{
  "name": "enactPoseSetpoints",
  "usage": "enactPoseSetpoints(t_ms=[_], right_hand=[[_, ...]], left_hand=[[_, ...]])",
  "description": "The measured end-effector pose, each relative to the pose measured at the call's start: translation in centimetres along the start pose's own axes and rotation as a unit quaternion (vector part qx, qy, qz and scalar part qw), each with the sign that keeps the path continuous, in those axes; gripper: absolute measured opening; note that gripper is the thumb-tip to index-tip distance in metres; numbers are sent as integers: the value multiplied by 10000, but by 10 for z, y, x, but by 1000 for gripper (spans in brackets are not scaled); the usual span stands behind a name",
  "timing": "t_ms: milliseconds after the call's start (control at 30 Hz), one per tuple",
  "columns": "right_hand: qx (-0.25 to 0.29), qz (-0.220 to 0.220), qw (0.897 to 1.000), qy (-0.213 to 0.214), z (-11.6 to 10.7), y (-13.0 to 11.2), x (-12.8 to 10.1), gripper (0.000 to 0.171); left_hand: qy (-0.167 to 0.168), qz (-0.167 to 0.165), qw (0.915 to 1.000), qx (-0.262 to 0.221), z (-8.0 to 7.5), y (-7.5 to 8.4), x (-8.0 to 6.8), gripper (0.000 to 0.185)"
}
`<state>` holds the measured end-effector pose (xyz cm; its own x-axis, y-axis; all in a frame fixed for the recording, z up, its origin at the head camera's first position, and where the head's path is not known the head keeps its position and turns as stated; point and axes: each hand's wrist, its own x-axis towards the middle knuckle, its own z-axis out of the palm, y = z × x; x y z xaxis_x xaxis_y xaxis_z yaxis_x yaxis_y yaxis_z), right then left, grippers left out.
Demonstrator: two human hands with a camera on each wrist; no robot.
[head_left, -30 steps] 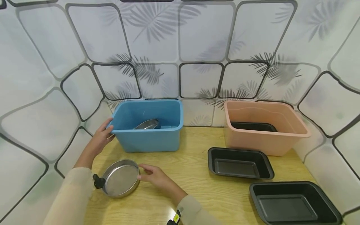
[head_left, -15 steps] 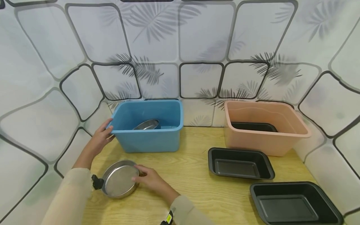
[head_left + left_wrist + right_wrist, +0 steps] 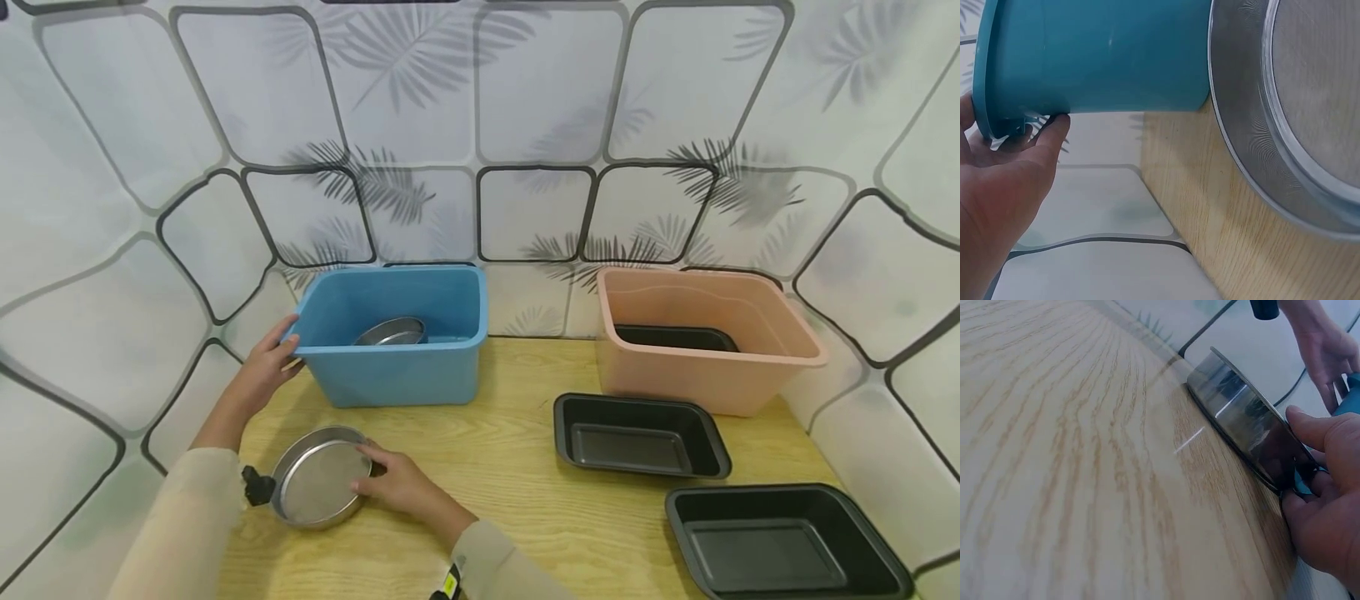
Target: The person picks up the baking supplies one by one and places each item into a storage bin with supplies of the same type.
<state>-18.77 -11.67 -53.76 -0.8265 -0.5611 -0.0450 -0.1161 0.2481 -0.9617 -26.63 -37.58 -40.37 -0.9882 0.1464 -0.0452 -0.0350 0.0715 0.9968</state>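
The right hand (image 3: pixel 397 483) grips the near-right rim of a round metal sieve (image 3: pixel 318 482), thumb over the top edge and fingers curled against the side wall, as the right wrist view confirms; the sieve rests flat on the wooden tabletop (image 3: pixel 510 450), not yet lifted. The left hand (image 3: pixel 266 371) holds the left end of the blue tub (image 3: pixel 393 342), with the thumb hooked over the lip and the fingers under the rim, steadying it. One round metal pan (image 3: pixel 390 332) already lies inside that tub, tilted against its back wall. To the right stands a pink tub (image 3: pixel 708 342) with one black baking tray (image 3: pixel 675 337) on its floor. Two further black trays sit on the tabletop outside it: a smaller tray (image 3: pixel 641 435) just in front of the pink tub and a larger tray (image 3: pixel 783 540) at the near right corner. Judged from this layout, the sorting appears partly done: one item is placed in each tub, while the sieve and both loose trays remain outside. The sieve is the item in hand, near the blue tub but clear of it.
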Motion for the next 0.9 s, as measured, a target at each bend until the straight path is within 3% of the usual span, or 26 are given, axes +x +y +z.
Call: enactPoseSetpoints(t_ms=[533,900], right_hand=[[80,63,9999,134,-21,-6,-10,62],[217,-408,9985,285,-54,-22,-13,64]], left_hand=[[44,-17,9999,112,-2,0,-2,70],[38,5,9998,174,-1,0,-1,71]])
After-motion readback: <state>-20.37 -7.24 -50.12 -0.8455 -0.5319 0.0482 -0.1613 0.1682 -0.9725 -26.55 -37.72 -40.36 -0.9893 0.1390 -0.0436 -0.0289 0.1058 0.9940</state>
